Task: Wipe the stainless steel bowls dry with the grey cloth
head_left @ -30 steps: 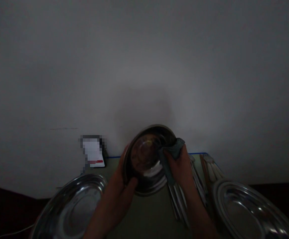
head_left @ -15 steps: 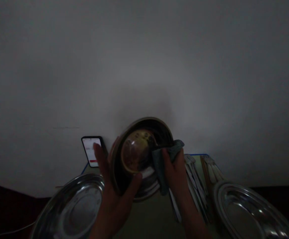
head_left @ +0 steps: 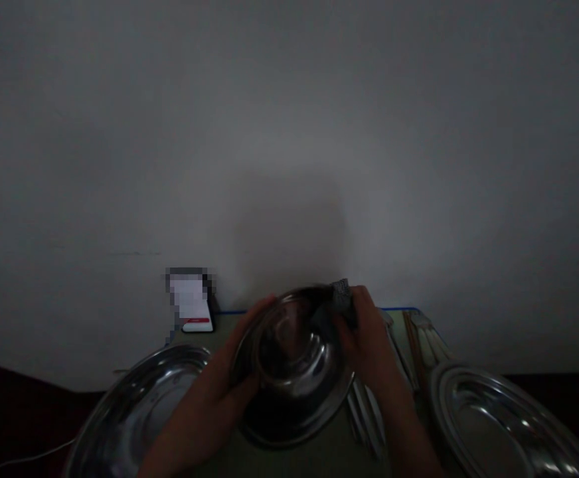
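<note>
A shiny metal bowl (head_left: 294,405) is held up over the table, tilted, at the middle of the head view. My left hand (head_left: 224,378) grips its left side, thumb on the near face and fingers behind the rim. On the right, my right hand (head_left: 366,332) is closed on a grey-green cloth (head_left: 340,297), which it presses against the bowl's upper right rim and inner side. Part of the cloth is hidden by the fingers and by the dim light.
A large metal basin (head_left: 135,398) stands at left, another oval metal dish (head_left: 493,418) at right. Flatware (head_left: 366,411) and chopsticks (head_left: 412,338) lie on the green table (head_left: 230,321). A phone (head_left: 192,299) leans against the wall (head_left: 289,133).
The bowl has come down and turned, so its tilt differs. My left hand has shifted from open-fingered support to a grip on the left rim. The cloth stays at the bowl's right side.
</note>
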Demonstrator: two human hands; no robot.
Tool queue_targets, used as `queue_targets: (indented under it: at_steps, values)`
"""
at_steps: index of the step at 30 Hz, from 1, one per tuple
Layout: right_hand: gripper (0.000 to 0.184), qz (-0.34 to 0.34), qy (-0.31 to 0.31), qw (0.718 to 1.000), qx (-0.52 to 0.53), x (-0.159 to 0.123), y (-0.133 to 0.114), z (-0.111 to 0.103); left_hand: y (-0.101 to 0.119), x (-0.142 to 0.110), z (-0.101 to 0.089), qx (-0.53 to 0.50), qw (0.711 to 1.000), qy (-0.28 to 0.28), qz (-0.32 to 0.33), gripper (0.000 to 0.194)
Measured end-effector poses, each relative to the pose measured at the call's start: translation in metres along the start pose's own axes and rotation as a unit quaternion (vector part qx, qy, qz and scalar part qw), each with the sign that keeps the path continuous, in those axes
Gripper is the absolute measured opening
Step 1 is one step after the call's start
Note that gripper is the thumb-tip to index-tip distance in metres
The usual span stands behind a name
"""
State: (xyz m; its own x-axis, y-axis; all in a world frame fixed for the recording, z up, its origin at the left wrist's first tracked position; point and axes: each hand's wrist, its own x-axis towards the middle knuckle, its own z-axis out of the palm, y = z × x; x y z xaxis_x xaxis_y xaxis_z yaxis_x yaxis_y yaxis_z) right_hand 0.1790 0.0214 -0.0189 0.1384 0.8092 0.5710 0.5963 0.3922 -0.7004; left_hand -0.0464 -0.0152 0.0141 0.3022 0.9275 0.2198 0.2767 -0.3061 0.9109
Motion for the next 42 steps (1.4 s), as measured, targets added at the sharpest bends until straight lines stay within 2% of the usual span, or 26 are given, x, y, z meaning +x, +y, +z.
queue_targets:
  at_steps: [2, 3, 4, 6, 8, 9, 12, 15, 18, 22, 25, 27, 29, 31, 33, 35, 37, 39, 42]
  values:
    - [0.008, -0.020, -0.051, 0.998, 0.018, 0.000, -0.003, -0.004, 0.000, -0.002, -0.005, -0.007, 0.999, -0.035, -0.034, 0.065]
    - [0.007, -0.013, -0.051, 0.998, 0.024, 0.000, -0.006, -0.004, 0.001, -0.002, -0.007, -0.014, 0.998, -0.029, -0.051, 0.069]
    - [0.008, 0.010, -0.030, 0.999, 0.029, 0.000, -0.008, -0.004, 0.003, -0.002, -0.007, -0.026, 0.997, -0.003, -0.067, 0.074]
    - [0.017, 0.086, 0.050, 0.994, 0.039, 0.001, -0.013, -0.001, 0.008, 0.000, -0.004, -0.069, 0.991, 0.073, -0.083, 0.086]
    - [0.025, 0.163, 0.124, 0.977, 0.058, 0.001, -0.017, 0.004, 0.014, 0.003, 0.004, -0.117, 0.983, 0.130, -0.061, 0.094]
    - [0.027, 0.188, 0.141, 0.969, 0.070, 0.001, -0.018, 0.006, 0.016, 0.004, 0.009, -0.120, 0.982, 0.138, -0.043, 0.099]
    - [0.027, 0.214, 0.108, 0.966, 0.098, 0.001, -0.018, 0.012, 0.018, 0.009, 0.023, -0.024, 0.984, 0.173, -0.013, 0.107]
    - [0.024, 0.200, 0.062, 0.972, 0.107, -0.001, -0.014, 0.017, 0.011, 0.011, 0.028, 0.042, 0.975, 0.216, -0.001, 0.091]
    - [0.021, 0.175, 0.038, 0.979, 0.094, -0.002, -0.008, 0.016, 0.002, 0.009, 0.018, 0.008, 0.985, 0.173, 0.005, 0.078]
    - [0.014, 0.113, 0.021, 0.993, 0.041, -0.002, -0.005, 0.007, -0.004, 0.002, 0.000, -0.021, 0.998, 0.060, -0.013, 0.077]
    - [0.012, 0.070, -0.044, 0.996, 0.018, -0.003, -0.006, -0.001, -0.003, -0.003, -0.009, -0.025, 0.999, -0.028, -0.015, 0.070]
    - [0.013, 0.057, -0.085, 0.994, 0.028, -0.003, -0.008, -0.003, -0.001, -0.004, -0.014, -0.026, 0.997, -0.056, -0.039, 0.068]
    - [0.012, 0.072, -0.090, 0.992, 0.051, -0.002, -0.011, -0.003, 0.001, -0.004, -0.015, -0.037, 0.996, -0.030, -0.071, 0.074]
    - [0.016, 0.121, -0.044, 0.988, 0.081, 0.000, -0.014, -0.002, 0.002, -0.003, -0.013, -0.085, 0.993, 0.027, -0.082, 0.084]
    - [0.024, 0.186, 0.020, 0.976, 0.113, 0.001, -0.016, 0.000, 0.004, 0.000, -0.006, -0.139, 0.986, 0.071, -0.063, 0.095]
    - [0.028, 0.232, 0.063, 0.961, 0.138, 0.001, -0.019, 0.004, 0.003, 0.004, 0.005, -0.113, 0.989, 0.096, -0.028, 0.105]
    - [0.027, 0.242, 0.061, 0.957, 0.149, -0.001, -0.023, 0.008, 0.001, 0.007, 0.016, -0.015, 0.990, 0.142, -0.003, 0.112]
    - [0.025, 0.229, 0.033, 0.962, 0.148, -0.003, -0.025, 0.012, -0.003, 0.009, 0.024, 0.030, 0.979, 0.203, -0.001, 0.110]
    - [0.025, 0.194, -0.010, 0.971, 0.141, -0.005, -0.022, 0.017, -0.009, 0.012, 0.024, -0.019, 0.968, 0.250, 0.015, 0.105]
